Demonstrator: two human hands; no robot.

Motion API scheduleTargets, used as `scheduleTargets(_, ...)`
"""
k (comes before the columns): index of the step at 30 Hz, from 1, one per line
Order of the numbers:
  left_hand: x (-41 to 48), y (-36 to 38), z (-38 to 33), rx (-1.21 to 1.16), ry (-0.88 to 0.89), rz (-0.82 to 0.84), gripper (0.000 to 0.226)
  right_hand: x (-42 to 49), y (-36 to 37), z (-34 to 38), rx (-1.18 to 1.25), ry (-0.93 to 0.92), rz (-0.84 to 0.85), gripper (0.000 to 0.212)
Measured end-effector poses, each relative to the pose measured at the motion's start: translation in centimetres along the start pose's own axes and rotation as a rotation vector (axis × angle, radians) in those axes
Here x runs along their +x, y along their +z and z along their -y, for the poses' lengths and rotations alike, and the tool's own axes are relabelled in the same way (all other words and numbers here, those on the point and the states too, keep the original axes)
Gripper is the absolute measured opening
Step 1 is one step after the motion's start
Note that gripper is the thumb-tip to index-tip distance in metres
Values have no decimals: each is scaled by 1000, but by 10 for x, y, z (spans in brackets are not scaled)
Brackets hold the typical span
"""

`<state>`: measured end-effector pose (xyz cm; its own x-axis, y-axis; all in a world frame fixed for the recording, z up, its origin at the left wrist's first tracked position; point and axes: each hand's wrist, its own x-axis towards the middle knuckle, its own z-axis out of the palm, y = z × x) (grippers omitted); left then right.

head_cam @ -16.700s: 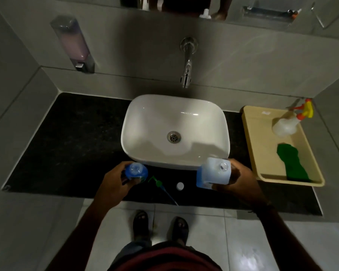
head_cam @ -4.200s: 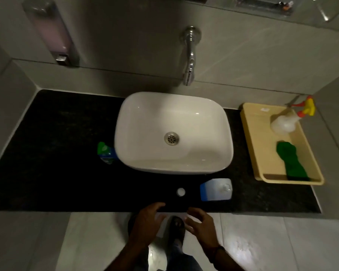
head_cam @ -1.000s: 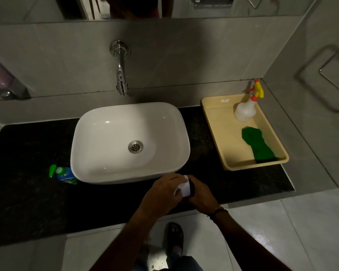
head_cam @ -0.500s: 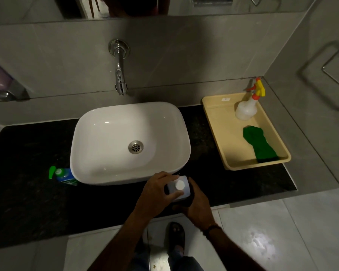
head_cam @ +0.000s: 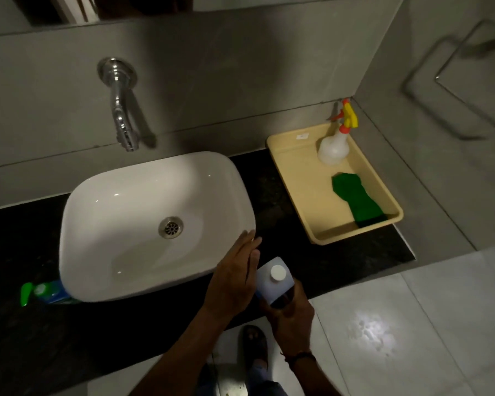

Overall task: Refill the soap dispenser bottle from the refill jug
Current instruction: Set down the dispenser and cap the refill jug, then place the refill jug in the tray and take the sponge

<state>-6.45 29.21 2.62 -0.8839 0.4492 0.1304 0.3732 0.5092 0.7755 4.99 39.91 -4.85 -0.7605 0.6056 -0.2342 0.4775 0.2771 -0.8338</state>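
Note:
The refill jug [head_cam: 273, 280], pale blue with a white screw cap on top, stands upright at the front edge of the black counter. My right hand [head_cam: 290, 312] grips its near side from below. My left hand [head_cam: 235, 277] hovers just left of the jug with fingers straight and apart, holding nothing. The soap dispenser bottle [head_cam: 45, 292], blue with a green pump head, stands on the counter at the left, partly hidden under the basin's front-left corner.
A white basin [head_cam: 143, 221] sits mid-counter under a chrome wall tap [head_cam: 120, 115]. At the right, a yellow tray [head_cam: 300, 178] holds a spray bottle [head_cam: 336, 138] and a green cloth [head_cam: 355, 200]. Tiled floor lies below the counter edge.
My left hand has lifted off the jug's cap and opened beside it. The cap now sits on the jug, and my right hand still holds the jug.

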Motion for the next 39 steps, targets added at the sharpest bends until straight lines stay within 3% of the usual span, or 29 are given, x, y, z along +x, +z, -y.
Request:
scheduleTargets(6, 126, 53, -26, 166, 13, -6, 50, 85, -83, 41, -13, -225, -299, 82)
scheduleTargets(11, 208, 95, -5, 406, -52, 69, 57, 202, -102, 83, -82, -206, -401, 78)
scheduleTargets(16, 267, 143, 40, 598, -138, 153, 63, 327, -77, 91, -148, -227, -271, 67)
scheduleTargets(21, 287, 156, 54, 598, -176, 63, 64, 390, -37, 95, -102, -285, -216, 64)
scheduleTargets(31, 293, 155, 55, 572, -182, 64, 65, 435, -1, 93, 34, -337, -35, 76)
scheduleTargets(39, 296, 156, 58, 576, -193, 71, 66, 453, 16, 83, 31, -288, 2, 50)
